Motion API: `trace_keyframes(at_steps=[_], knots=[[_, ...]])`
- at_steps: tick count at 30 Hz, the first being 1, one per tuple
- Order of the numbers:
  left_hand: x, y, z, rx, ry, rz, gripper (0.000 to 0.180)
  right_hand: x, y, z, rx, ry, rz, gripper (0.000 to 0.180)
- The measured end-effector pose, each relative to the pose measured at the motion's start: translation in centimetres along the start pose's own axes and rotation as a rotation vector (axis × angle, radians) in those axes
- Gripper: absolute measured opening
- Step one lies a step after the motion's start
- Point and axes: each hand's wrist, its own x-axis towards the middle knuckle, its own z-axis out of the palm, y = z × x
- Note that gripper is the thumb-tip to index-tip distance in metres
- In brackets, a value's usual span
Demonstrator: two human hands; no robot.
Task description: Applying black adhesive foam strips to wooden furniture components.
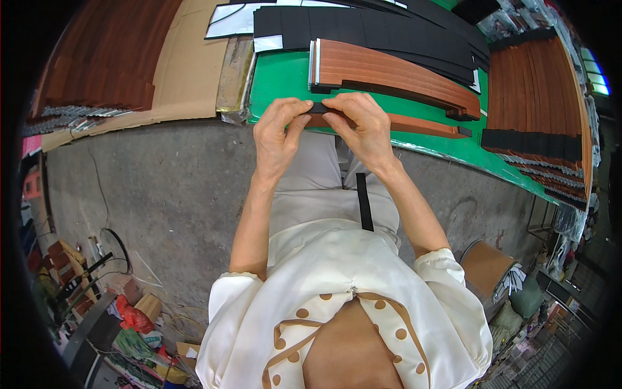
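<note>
Over the near edge of the green tabletop (278,74), my left hand (275,139) and my right hand (363,129) are close together, thumbs and fingers pinched. Between them shows a short black strip (318,107), gripped from both sides at the left end of a reddish-brown wood-grain slat (421,126). The fingers hide part of that end; the slat's right end has a black cap. Just beyond lies a small stack of similar slats (389,65) with black pieces at both ends. A loose black strip (365,202) rests across my lap.
Black sheets (376,35) overlap at the back of the table. Large piles of wood-grain slats stand at left (110,52), on cardboard (184,58), and at right (534,91). A brown drum (486,266) sits on the floor; a red plastic bag (135,318) lies among clutter.
</note>
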Motion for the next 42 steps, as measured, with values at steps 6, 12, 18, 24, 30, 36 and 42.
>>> trace_keyframes(at_steps=[6,12,18,24,30,36,42], knots=[[0.1,0.1,1.0,0.137,0.0,0.144,0.023,-0.3,0.1,-0.7,-0.029,0.075,0.038,0.019],[-1.4,-1.0,1.3,0.232,0.073,0.221,0.028,-0.5,-1.0,0.0,-0.046,0.035,0.15,0.014],[-1.5,-1.0,2.1,0.164,0.047,0.299,0.029,-1.3,-0.5,-2.0,0.007,0.03,0.146,0.008],[-2.2,-0.1,0.1,0.055,0.078,-0.036,0.025,-5.6,3.8,-11.7,-0.369,0.483,0.169,0.029],[-1.5,1.6,0.4,0.201,-0.085,-0.269,0.028,-12.5,12.4,-18.0,0.327,0.51,0.947,0.035],[-0.7,1.2,0.1,0.247,-0.056,-0.246,0.025,-12.5,12.8,-17.4,0.339,0.444,0.858,0.032],[0.4,1.0,-2.5,0.206,0.067,-0.213,0.025,-12.5,11.8,-17.5,0.265,0.422,0.768,0.027]])
